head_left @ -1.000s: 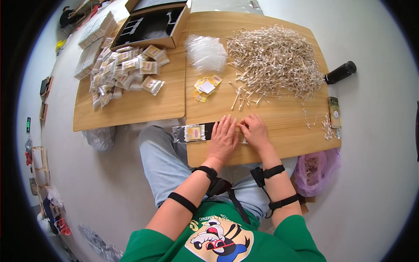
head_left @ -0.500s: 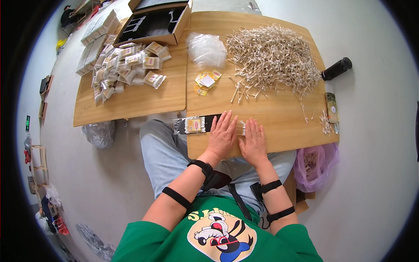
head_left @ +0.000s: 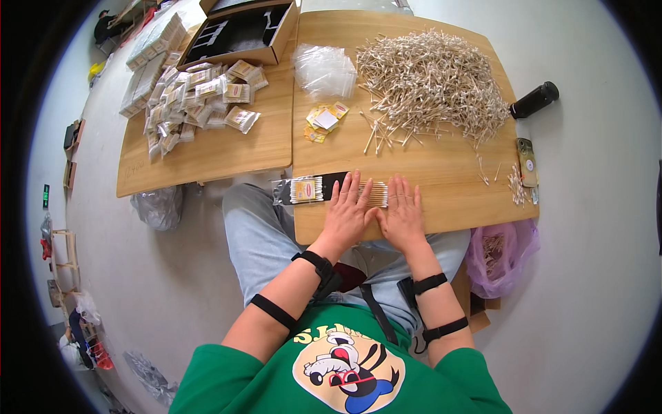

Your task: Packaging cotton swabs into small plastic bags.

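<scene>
My left hand [head_left: 347,215] lies flat with fingers stretched over a black strip [head_left: 336,185] and the left part of a row of cotton swabs [head_left: 377,194]. At the right ends of those swabs rests my right hand [head_left: 403,217], palm down, fingers straight. The two thumbs nearly meet below the row. To the left of the strip is a clear plastic bag of cotton swabs [head_left: 305,189] with a yellow card inside, reaching past the table's left edge. My left fingers hide part of the strip and the swabs.
A big heap of loose swabs [head_left: 434,86] covers the far right. Empty clear bags [head_left: 324,71] and yellow cards [head_left: 324,119] lie left of it. Packed swab bags [head_left: 200,100] and an open box [head_left: 241,38] occupy the left table. A phone [head_left: 527,164] and black bottle [head_left: 535,100] are rightmost.
The left hand has shifted slightly left, so more of the swab row shows between the hands. The thumbs are closer together. The view has moved a little.
</scene>
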Demonstrator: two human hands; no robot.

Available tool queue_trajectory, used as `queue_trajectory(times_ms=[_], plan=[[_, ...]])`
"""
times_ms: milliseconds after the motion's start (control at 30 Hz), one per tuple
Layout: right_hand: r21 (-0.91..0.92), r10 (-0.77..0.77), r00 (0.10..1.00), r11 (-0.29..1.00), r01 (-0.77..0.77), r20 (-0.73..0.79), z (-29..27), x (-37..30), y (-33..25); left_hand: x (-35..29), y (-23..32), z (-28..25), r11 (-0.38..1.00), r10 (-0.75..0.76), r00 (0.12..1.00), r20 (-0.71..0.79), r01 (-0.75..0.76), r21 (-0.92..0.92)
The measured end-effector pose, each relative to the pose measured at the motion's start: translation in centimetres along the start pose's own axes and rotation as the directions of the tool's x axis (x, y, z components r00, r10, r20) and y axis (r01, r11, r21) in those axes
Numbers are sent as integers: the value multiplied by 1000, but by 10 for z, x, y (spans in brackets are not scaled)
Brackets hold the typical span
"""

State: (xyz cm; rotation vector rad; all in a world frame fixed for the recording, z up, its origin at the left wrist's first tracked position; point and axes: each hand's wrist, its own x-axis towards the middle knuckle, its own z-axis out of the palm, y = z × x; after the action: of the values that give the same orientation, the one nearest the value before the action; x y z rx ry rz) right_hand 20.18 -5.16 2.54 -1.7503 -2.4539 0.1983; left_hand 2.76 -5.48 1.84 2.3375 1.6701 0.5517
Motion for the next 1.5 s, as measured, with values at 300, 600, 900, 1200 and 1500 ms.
queue_trajectory(times_ms=[300, 600, 900, 1200, 1500], plan=[[-18, -33, 998, 999, 34, 53, 7, 12, -14, 4, 0, 7, 1000, 27, 996, 82, -27, 4], [572, 214, 915, 820, 22, -341, 9, 6, -2, 5, 2, 12, 997, 5, 999, 46, -9, 72], [559, 283, 858, 829, 5, -428, 3, 6, -4, 5, 2, 13, 996, 8, 1000, 26, -11, 92], [569, 262, 878, 822, 15, -401, 1, 5, -3, 6, 2, 10, 996, -1, 999, 34, -2, 85], [578, 289, 863, 816, 5, -415, 2, 8, -5, 6, 3, 8, 997, -6, 999, 41, 2, 78]])
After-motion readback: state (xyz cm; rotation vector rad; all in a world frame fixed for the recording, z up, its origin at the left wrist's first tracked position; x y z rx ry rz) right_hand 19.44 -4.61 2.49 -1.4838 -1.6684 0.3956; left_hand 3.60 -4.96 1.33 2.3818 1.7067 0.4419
